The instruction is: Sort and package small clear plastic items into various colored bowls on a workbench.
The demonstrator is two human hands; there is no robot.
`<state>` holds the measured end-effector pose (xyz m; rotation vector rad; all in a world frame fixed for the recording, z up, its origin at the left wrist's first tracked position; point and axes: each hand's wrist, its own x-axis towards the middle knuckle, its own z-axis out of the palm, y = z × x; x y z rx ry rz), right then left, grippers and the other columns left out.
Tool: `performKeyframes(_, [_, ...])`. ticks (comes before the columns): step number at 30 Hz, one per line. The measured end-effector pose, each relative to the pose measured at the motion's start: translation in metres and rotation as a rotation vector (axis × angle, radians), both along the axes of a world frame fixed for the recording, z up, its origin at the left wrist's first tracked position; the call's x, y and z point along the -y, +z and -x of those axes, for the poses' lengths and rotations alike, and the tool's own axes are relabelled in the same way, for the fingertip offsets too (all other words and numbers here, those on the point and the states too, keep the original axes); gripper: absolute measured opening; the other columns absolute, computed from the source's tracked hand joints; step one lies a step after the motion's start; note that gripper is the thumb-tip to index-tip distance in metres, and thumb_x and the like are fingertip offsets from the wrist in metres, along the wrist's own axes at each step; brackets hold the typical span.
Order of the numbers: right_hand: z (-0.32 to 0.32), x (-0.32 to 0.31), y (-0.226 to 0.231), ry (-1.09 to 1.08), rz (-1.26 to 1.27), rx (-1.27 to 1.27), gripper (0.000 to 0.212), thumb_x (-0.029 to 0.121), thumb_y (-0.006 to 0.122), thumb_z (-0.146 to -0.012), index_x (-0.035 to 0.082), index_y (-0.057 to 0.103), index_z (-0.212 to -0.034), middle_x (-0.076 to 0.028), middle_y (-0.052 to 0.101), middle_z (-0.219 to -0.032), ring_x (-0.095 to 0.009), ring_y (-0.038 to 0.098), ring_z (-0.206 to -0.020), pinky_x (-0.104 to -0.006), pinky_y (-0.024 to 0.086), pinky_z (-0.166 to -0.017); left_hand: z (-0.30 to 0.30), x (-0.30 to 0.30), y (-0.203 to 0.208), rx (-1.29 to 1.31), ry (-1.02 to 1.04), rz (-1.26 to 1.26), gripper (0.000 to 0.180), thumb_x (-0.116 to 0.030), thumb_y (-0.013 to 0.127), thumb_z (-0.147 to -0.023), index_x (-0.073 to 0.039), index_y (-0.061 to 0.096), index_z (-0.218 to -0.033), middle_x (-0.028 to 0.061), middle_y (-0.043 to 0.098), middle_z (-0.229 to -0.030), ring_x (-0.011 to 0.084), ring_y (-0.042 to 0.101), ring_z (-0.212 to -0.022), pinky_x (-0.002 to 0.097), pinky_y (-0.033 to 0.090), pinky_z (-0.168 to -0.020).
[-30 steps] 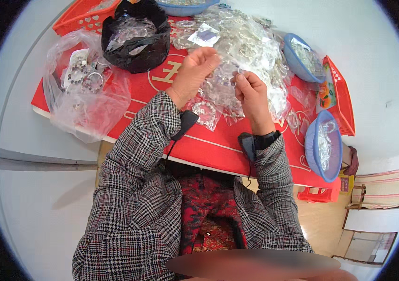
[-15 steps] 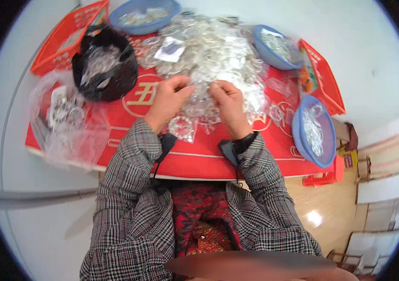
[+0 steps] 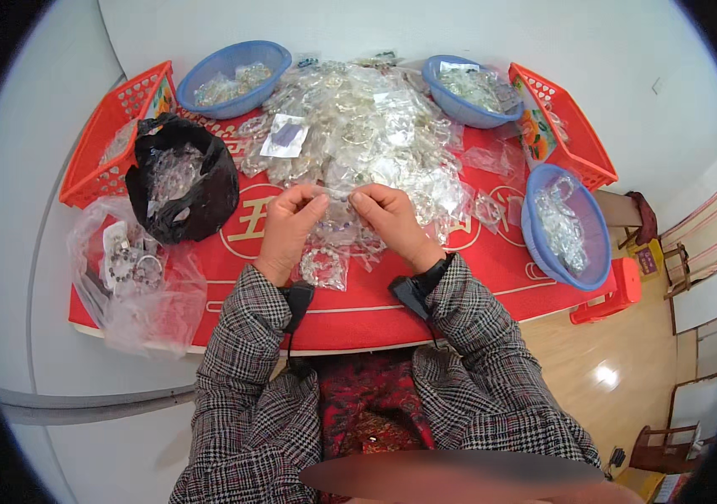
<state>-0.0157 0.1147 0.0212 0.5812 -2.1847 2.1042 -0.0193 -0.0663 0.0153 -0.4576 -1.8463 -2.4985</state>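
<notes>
Bag pile (image 3: 367,134) mid-table, bowls (image 3: 232,76) behind, baskets (image 3: 115,134) at both sides

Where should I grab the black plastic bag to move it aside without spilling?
Grip the black plastic bag by the bunched rim around its open mouth, coming from above. It sits slumped with the mouth facing up and clear packets inside, so gathering the rim likely closes it; a grip lower down could tip them out.

The single head camera looks steeply down from above the person's chest, close over the red table (image 3: 459,294), with both forearms entering from the lower edge.
</notes>
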Motion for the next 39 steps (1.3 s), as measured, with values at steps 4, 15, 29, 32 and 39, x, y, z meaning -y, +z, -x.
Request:
performKeyframes(4, [-0.002, 0.007, 0.003, -0.158, -0.246, -0.345, 0.014, 0.013, 0.056, -0.083, -0.001, 0.06, -0.081, -0.003, 0.056, -0.067, -0.011, 0.052, -0.061, -0.025, 0.041, -0.055, -0.002, -0.004, -0.001, -0.039, 0.146, 0.0, 0.009, -0.011, 0.061, -0.08, -0.002, 0.061, -0.082, -0.006, 0.053, -0.068, 0.002, 0.046, -0.062, 0.0181, 0.037, -0.056])
performKeyframes(15, [0.002, 0.003, -0.006, -0.17, -0.073, -0.123, 0.016, 0.014, 0.054, -0.086, 0.0, 0.061, -0.08, 0.001, 0.053, -0.064, -0.007, 0.047, -0.057, -0.0206, 0.037, -0.051, -0.001, -0.004, 0.007, 0.014, 0.122, -0.003, 0.015, -0.015, 0.06, -0.082, 0.0, 0.061, -0.083, -0.0047, 0.055, -0.071, 0.002, 0.045, -0.064, 0.0186, 0.037, -0.055])
performKeyframes(29, [0.004, -0.001, -0.004, -0.245, 0.027, 0.042, 0.02, 0.019, 0.051, -0.088, 0.003, 0.059, -0.079, 0.004, 0.046, -0.06, -0.004, 0.039, -0.052, -0.0204, 0.031, -0.046, 0.0, -0.002, 0.003, -0.012, 0.065, 0.176, 0.017, -0.01, 0.06, -0.081, 0.001, 0.059, -0.094, -0.0012, 0.058, -0.08, 0.0038, 0.052, -0.07, 0.0189, 0.043, -0.061])
performKeyframes(32, [0.004, 0.007, 0.001, -0.232, 0.042, 0.089, 0.02, 0.021, 0.051, -0.088, 0.003, 0.059, -0.081, 0.004, 0.047, -0.06, -0.005, 0.04, -0.053, -0.0205, 0.032, -0.047, 0.001, 0.001, 0.0, 0.085, 0.087, 0.081, 0.017, -0.008, 0.059, -0.081, 0.001, 0.058, -0.095, -0.0015, 0.058, -0.079, 0.0033, 0.05, -0.067, 0.0171, 0.041, -0.057])
performKeyframes(39, [0.008, -0.002, -0.005, -0.166, 0.196, 0.138, 0.021, 0.022, 0.052, -0.088, 0.003, 0.058, -0.084, 0.002, 0.049, -0.061, -0.005, 0.042, -0.053, -0.0203, 0.033, -0.047, 0.002, -0.009, -0.001, 0.063, 0.081, 0.04, 0.018, -0.01, 0.06, -0.08, 0.003, 0.059, -0.093, -0.0026, 0.056, -0.074, 0.002, 0.046, -0.062, 0.0175, 0.038, -0.053])
